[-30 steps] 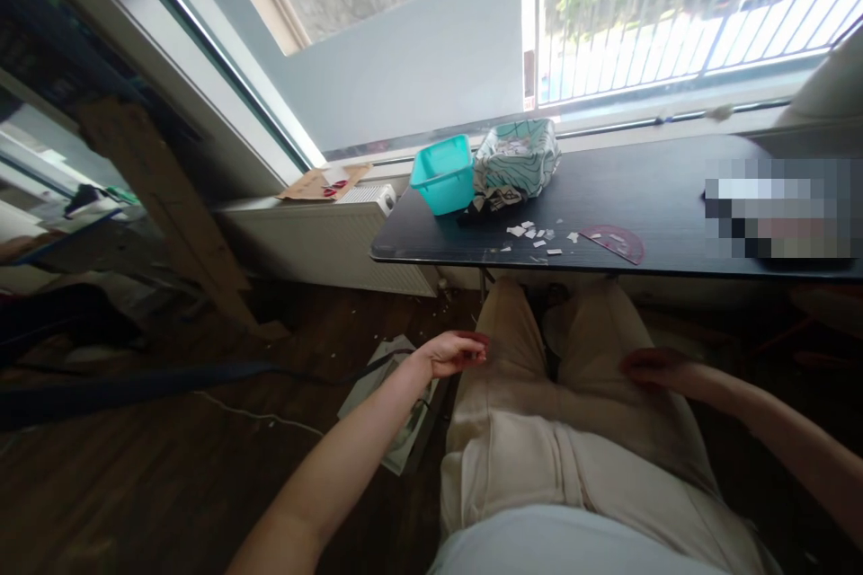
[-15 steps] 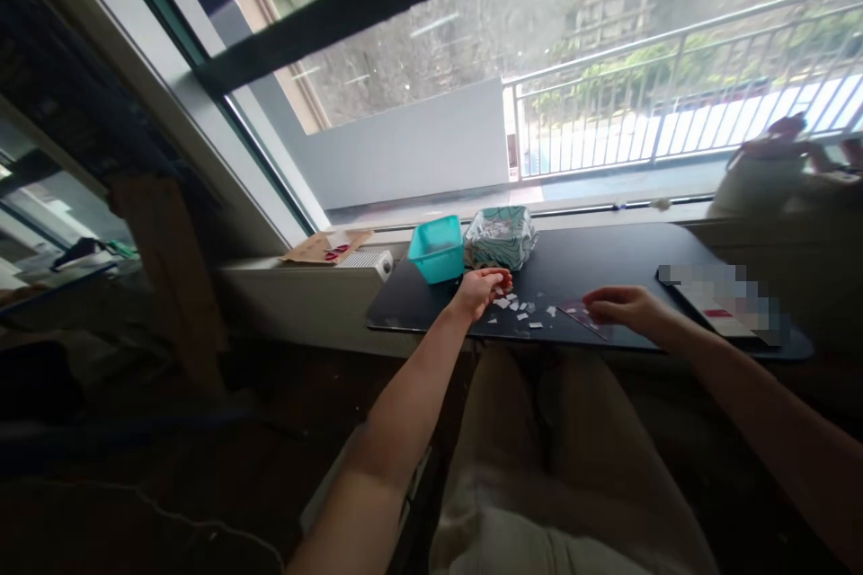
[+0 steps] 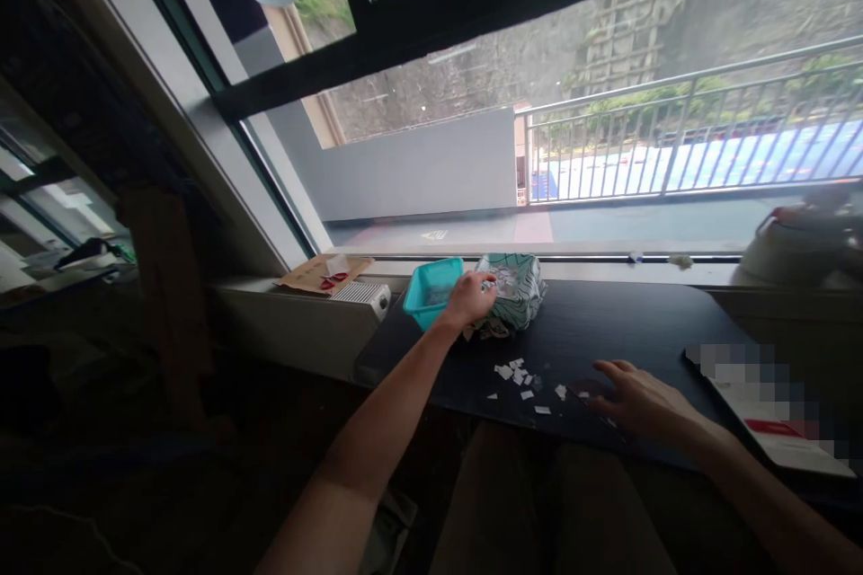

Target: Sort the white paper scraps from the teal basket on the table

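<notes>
My left hand point(image 3: 470, 298) is above the near left edge of a fabric-patterned basket point(image 3: 524, 310) with whitish bits inside, its fingers drawn together. Whatever those fingers hold, if anything, is too small to make out. Just left of that hand stands a teal plastic basket point(image 3: 416, 301). Small white paper pieces point(image 3: 518, 375) lie scattered on the dark table point(image 3: 607, 323) between my hands. My right hand point(image 3: 637, 397) hovers low over the table to the right of them, fingers apart and holding nothing visible. Beneath it is a thin dark stick-like thing point(image 3: 607, 420), partly hidden.
A blurred-out flat item with a red patch point(image 3: 775, 428) lies at the table's right end. Red-handled scissors point(image 3: 333, 281) rest on brown paper point(image 3: 297, 274) on the ledge at left, beside a white radiator point(image 3: 364, 295). A pale bag point(image 3: 788, 243) sits at far right.
My left hand has gone from the paper pieces up to the patterned basket. My right hand's fingers have spread from a closer pose. The view has tilted upward.
</notes>
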`<state>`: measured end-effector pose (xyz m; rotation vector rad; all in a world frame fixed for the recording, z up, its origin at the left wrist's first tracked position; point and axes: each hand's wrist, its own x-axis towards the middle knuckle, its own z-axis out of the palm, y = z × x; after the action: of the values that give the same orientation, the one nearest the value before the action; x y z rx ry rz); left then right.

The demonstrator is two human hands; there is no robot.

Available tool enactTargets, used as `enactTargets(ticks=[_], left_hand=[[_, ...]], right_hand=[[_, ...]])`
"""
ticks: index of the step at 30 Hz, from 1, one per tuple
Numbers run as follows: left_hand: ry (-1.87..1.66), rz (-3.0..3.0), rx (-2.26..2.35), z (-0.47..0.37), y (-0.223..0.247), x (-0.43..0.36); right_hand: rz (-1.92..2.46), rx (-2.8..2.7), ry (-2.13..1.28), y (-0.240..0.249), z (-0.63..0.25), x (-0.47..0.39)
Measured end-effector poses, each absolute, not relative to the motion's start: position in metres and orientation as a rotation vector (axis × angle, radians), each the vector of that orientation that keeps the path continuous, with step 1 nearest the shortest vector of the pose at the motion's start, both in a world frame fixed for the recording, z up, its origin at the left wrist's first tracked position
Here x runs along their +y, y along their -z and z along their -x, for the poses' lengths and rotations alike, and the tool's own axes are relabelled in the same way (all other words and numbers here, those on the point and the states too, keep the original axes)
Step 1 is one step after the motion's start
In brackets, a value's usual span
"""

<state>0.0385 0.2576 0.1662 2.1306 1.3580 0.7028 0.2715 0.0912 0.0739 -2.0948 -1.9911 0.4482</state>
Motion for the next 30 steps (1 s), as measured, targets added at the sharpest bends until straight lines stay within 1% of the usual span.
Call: enactTargets(ticks=[2,5,8,12,19,23,26,30], left_hand=[[-0.628,-2.155,1.568,-0.033,-0.171,0.286],[-0.408,-2.126,1.81,-0.033,-0.169,0.322],[-0.196,-2.107,1.899,-0.039,-0.159,0.344],[-0.041,-2.166,1.886,-0.047,-0.148,0.36],[0.02,-2.334,1.739,-0.048,-0.147,0.373],[0.005,-2.391,1.633,-0.045,-0.152,0.372],[0.0,-2.39,1.602,-0.039,-0.166,0.372],[-0.077,-2.401,1.639,-0.019,-0.199,0.371]], right_hand=[[2.144,-2.039,-0.44,-0.071,-0.268,0.085],[2.165,-2.053,-0.393,-0.069,-0.263,0.083],[2.167,-2.027,-0.356,-0.069,-0.265,0.086],[2.161,-2.009,-0.35,-0.07,-0.269,0.09],[2.38,-1.928,-0.257,-0.073,-0.267,0.09],[2.417,-1.897,-0.303,-0.073,-0.271,0.091],[2.415,-1.892,-0.346,-0.071,-0.275,0.093],[2.402,-1.865,-0.361,-0.066,-0.28,0.093]])
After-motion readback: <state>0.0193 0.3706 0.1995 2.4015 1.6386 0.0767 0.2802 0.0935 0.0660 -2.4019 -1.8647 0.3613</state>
